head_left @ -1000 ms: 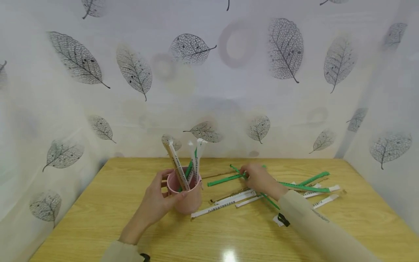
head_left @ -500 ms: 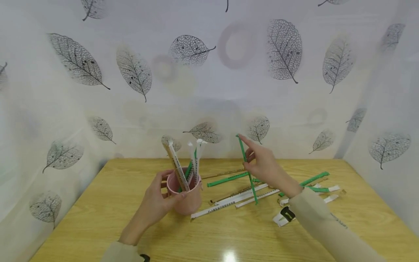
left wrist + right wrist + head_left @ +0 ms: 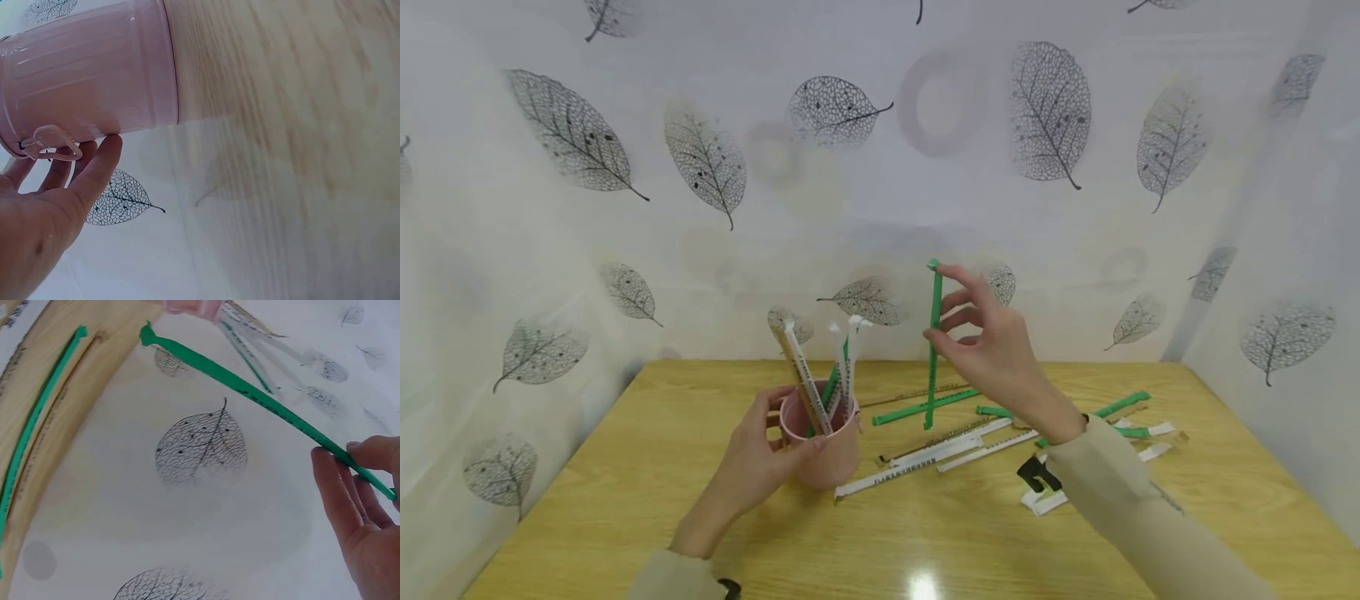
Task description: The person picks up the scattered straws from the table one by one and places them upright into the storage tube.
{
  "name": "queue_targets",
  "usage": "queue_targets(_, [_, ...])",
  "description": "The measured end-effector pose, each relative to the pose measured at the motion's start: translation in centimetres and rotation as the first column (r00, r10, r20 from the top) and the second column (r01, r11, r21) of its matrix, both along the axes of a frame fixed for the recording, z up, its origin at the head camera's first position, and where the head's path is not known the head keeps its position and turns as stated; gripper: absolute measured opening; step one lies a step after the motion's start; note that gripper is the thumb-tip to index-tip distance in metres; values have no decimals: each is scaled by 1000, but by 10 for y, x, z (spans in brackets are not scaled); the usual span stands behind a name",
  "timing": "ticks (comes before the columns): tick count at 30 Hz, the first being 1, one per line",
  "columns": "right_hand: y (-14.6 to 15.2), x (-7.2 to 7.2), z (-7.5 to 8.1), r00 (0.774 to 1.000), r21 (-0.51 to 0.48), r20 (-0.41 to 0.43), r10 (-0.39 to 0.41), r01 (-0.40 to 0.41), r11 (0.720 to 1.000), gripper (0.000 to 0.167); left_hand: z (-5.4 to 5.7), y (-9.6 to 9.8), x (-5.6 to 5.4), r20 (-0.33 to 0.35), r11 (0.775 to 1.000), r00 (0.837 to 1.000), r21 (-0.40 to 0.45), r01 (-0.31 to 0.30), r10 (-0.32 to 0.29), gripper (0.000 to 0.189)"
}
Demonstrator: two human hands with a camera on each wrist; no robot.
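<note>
My left hand (image 3: 747, 467) holds a small pink bucket (image 3: 835, 464), its thumb at the front and its fingers round the far left side. In the left wrist view the bucket (image 3: 81, 75) shows a ribbed wall and a small loop handle (image 3: 53, 145). Several wrapped straws (image 3: 805, 375), white, brown and green, lean upright in it. To the right of the bucket, my right hand (image 3: 1000, 354) pinches a green wrapped straw (image 3: 932, 375) between thumb and fingers. That straw hangs almost vertical above the table, the forefinger at its top end.
More wrapped straws lie scattered right of the bucket: a green straw (image 3: 917, 408), a white straw (image 3: 895, 477) and several others partly behind the right forearm. The wooden table (image 3: 820, 550) meets a leaf-patterned sheet (image 3: 880, 200) at the back and sides.
The right hand has picked a green straw up from the pile, lifted it, turned it upright and carried it slightly left. The left hand and bucket have stayed in place.
</note>
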State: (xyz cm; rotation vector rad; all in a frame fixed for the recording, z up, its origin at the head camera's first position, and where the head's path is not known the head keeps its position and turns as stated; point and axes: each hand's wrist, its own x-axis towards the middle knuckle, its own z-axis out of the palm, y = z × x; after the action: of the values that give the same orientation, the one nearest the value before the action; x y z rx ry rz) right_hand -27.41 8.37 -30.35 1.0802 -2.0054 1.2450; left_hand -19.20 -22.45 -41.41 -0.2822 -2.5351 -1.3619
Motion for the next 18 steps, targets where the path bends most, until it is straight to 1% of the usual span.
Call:
queue_targets(2, [-6,1,5,999,-57,-13,45,-46,997,74,0,0,-1,4,1000,1000,-1,-1,1,74])
queue_targets(4, [-11,2,8,995,-112,-21,100,-102,988,71,1,-1,-2,9,1000,1000,-3,-4,4,75])
queue_targets(7, [-20,4,12,981,-178,-41,188,-192,965,66,2,-1,-2,14,1000,1000,-5,-8,8,76])
queue_targets(10, [-29,6,14,965,-218,-73,251,-261,940,61,2,-1,-1,15,1000,1000,-2,-7,7,76])
queue_targets(13, [-38,8,16,955,-234,-121,271,-293,927,60,1,0,0,13,1000,1000,9,0,0,74])
queue_targets(18, [-51,10,20,948,-241,-173,267,-304,922,61,2,0,1,15,1000,1000,28,11,-12,70])
